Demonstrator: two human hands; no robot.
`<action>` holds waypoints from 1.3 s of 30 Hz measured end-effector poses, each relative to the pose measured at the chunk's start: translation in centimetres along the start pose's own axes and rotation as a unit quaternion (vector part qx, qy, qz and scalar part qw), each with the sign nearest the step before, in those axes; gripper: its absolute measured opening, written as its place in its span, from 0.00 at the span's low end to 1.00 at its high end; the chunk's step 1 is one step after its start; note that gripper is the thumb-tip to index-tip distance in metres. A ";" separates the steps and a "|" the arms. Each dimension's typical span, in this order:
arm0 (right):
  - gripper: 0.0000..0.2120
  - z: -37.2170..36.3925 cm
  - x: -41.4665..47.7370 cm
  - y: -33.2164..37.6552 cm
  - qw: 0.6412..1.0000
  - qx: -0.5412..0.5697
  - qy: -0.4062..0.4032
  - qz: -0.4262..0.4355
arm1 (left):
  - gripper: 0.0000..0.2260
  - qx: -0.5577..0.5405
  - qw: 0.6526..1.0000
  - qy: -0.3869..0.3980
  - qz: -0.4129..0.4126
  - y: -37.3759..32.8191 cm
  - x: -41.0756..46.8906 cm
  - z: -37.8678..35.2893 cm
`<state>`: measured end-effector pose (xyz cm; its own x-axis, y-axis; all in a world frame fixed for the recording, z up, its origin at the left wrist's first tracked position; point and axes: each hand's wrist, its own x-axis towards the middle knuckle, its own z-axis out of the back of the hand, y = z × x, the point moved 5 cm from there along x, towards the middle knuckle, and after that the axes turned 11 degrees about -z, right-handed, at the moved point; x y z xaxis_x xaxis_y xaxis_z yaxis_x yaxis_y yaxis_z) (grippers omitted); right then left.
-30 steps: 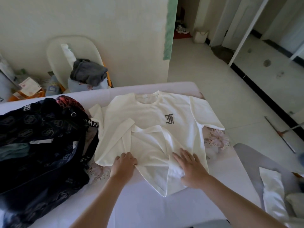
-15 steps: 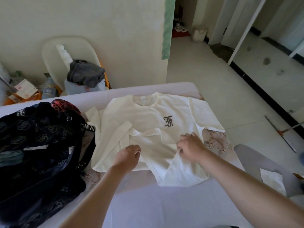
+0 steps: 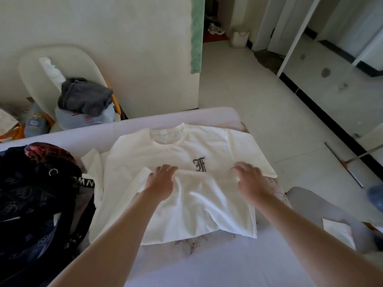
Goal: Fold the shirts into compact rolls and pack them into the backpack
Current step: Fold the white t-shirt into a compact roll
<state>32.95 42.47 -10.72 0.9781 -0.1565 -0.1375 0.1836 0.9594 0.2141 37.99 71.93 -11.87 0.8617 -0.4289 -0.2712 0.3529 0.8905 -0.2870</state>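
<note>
Nearest me is bare lilac sheet [image 3: 207, 266]. Past it the white T-shirt [image 3: 186, 214] lies flat across the middle of the sheet, its long axis running straight away from me and its collar [image 3: 166, 134] toward the far edge. The lower part is turned up over the chest, so the fold sits at the near side. The free hem lies crosswise just under the black letter print [image 3: 200, 164].

Both hands sit on that hem line. I read the left hand [image 3: 160, 182] as fairly straight-fingered, lying flat on the cloth. The right hand [image 3: 249, 181] bends its fingers over the hem, and blur keeps me from telling whether it pinches or only presses.

The dark backpack [image 3: 37, 204] stands at the sheet's left edge, just beside the shirt, so the left hand is the nearer one. I judge the roll should run along that near-to-far axis before anything goes leftward. Beyond the far edge, a pale chair [image 3: 62, 59] carries a grey garment [image 3: 85, 98].
</note>
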 end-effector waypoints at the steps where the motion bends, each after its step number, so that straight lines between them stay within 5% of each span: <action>1: 0.27 -0.9 -0.3 1.2 0.998 0.007 0.033 0.049 | 0.26 0.019 0.999 0.026 0.002 0.5 0.0 -0.9; 4: 0.24 -3.5 0.0 2.3 0.990 -0.064 0.107 0.071 | 0.25 0.072 0.993 0.087 0.030 2.7 -0.5 -2.6; 7: 0.24 -4.0 1.4 1.3 0.980 -0.160 0.107 0.054 | 0.28 0.129 0.990 0.046 0.026 3.5 0.1 -2.1; 11: 0.17 -3.5 2.3 0.6 0.980 -0.154 0.107 0.072 | 0.31 0.126 0.991 0.014 -0.033 3.2 1.5 -1.6; 14: 0.12 -2.8 2.9 -0.6 0.986 -0.136 0.067 0.067 | 0.21 0.100 0.991 0.086 -0.018 3.9 1.8 -1.6; 17: 0.17 -0.8 4.2 -0.1 0.988 -0.115 -0.048 0.092 | 0.15 0.229 0.967 0.111 -0.028 4.5 2.3 0.4; 23: 0.09 5.1 11.2 5.2 0.970 -0.076 -0.218 0.070 | 0.15 0.212 0.961 -0.133 0.115 7.4 4.8 10.6; 26: 0.26 6.7 14.2 7.5 0.974 -0.048 -0.218 0.027 | 0.29 0.128 0.954 -0.197 0.187 8.5 5.0 11.9; 29: 0.28 4.9 13.2 8.1 0.989 0.008 -0.151 -0.006 | 0.31 0.038 0.961 -0.243 0.127 6.3 3.9 9.2; 33: 0.26 -0.6 6.7 4.2 0.988 0.015 -0.057 -0.146 | 0.21 -0.031 0.991 -0.126 -0.032 1.9 0.5 0.8; 36: 0.27 -3.7 2.3 0.0 0.953 -0.001 0.007 -0.303 | 0.32 -0.006 0.998 -0.001 -0.063 1.0 -1.8 -5.1; 39: 0.15 -4.2 1.2 -0.8 0.966 0.032 -0.048 -0.253 | 0.35 0.047 0.995 0.013 -0.081 0.5 -2.7 -8.1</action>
<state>33.57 42.45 -15.11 0.7656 -0.6254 -0.1507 0.6431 0.7384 0.2028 32.88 72.28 -18.75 0.7809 -0.5714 -0.2526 0.5209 0.8187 -0.2416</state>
